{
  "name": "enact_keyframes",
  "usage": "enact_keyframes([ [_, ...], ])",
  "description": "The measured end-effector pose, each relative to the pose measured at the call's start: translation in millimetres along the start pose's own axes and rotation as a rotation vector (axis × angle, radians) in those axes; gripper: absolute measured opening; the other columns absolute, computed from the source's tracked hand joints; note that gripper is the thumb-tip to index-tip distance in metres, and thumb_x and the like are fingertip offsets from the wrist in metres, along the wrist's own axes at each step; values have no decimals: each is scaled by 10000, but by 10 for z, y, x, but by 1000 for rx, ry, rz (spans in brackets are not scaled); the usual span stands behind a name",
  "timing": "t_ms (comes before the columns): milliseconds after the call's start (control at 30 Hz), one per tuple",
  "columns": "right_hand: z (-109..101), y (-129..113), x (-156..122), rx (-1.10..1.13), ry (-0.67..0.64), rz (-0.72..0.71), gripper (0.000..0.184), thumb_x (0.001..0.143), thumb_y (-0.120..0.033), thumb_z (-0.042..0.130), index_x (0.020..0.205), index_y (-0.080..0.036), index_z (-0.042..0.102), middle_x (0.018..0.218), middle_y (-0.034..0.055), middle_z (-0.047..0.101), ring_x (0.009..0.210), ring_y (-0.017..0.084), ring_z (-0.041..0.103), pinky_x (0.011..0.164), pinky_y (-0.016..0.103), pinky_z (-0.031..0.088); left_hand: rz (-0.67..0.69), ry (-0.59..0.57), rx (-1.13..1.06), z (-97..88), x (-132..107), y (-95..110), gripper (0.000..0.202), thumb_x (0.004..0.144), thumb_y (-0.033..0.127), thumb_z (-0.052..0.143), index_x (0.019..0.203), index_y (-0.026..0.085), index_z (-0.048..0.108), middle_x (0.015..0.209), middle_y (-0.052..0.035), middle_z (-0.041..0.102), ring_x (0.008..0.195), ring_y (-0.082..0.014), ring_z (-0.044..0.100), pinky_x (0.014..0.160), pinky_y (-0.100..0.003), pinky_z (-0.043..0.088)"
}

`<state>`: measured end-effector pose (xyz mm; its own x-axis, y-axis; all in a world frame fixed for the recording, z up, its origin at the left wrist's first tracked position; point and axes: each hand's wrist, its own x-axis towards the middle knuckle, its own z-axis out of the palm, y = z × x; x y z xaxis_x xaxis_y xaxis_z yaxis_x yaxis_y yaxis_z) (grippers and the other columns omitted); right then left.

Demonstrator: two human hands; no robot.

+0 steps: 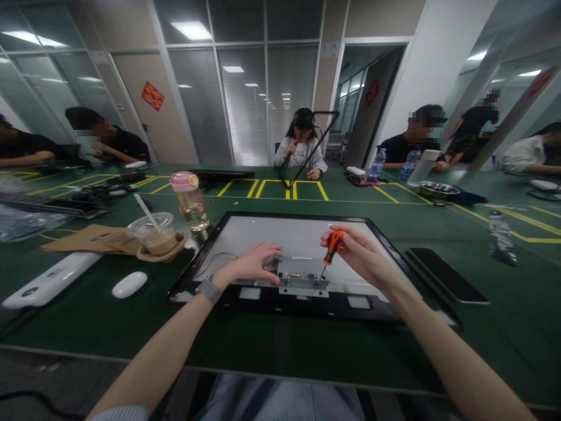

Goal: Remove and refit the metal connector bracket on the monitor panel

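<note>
A flat display panel (263, 228) with a black frame lies on the green table in front of me. On its near half sits a grey metal bracket (302, 286) with video ports, one of them blue. My right hand (350, 248) grips an orange and black screwdriver (333, 245), its shaft slanting down to the bracket's right part. The tip seems to meet the bracket near the blue port. My left hand (252, 263) rests at the bracket's left end, thumb and fingers apart. A thin cable (214, 257) runs over the panel left of that hand.
A black phone (445, 275) lies right of the panel. To the left are an iced drink cup (153, 231), a pink-lidded bottle (190, 202), a white earbud case (130, 285) and a long white device (52, 280). Several people sit around the table.
</note>
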<state>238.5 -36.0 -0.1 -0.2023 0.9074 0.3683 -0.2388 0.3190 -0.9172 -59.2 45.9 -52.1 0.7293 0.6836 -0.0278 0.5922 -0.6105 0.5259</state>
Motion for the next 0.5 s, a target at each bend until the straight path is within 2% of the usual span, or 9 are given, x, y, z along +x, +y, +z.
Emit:
enact_keyframes([
  [167, 19, -9, 13, 2, -6, -9, 250, 848, -456, 716, 1042, -299, 731, 1027, 43, 768, 984, 237, 704, 978, 466, 511, -2, 1, 6, -3, 0, 15, 759, 696, 609, 790, 1332, 261, 563, 1578, -80, 391, 1504, -305, 260, 1257, -491, 99],
  [367, -61, 91, 25, -257, 146, -151, 131, 766, -358, 796, 863, -277, 761, 881, 18, 703, 826, 205, 653, 804, 394, 560, 5, 4, 5, 8, 7, -7, 758, 695, 605, 794, 1338, 281, 560, 1583, -71, 383, 1503, -304, 265, 1258, -492, 78],
  [433, -89, 126, 25, -320, 183, -207, 113, 818, -372, 749, 893, -291, 772, 915, 23, 702, 864, 215, 656, 839, 404, 549, 8, 2, 5, 6, 7, -11, 758, 695, 608, 793, 1340, 285, 558, 1587, -68, 378, 1504, -305, 263, 1259, -493, 73],
  [500, -101, 141, 23, -310, 161, -210, 183, 892, -405, 663, 999, -304, 771, 998, 37, 727, 961, 240, 668, 932, 441, 518, 3, 0, 6, 1, 5, -3, 753, 697, 600, 795, 1340, 287, 558, 1587, -64, 377, 1508, -304, 254, 1260, -496, 72],
])
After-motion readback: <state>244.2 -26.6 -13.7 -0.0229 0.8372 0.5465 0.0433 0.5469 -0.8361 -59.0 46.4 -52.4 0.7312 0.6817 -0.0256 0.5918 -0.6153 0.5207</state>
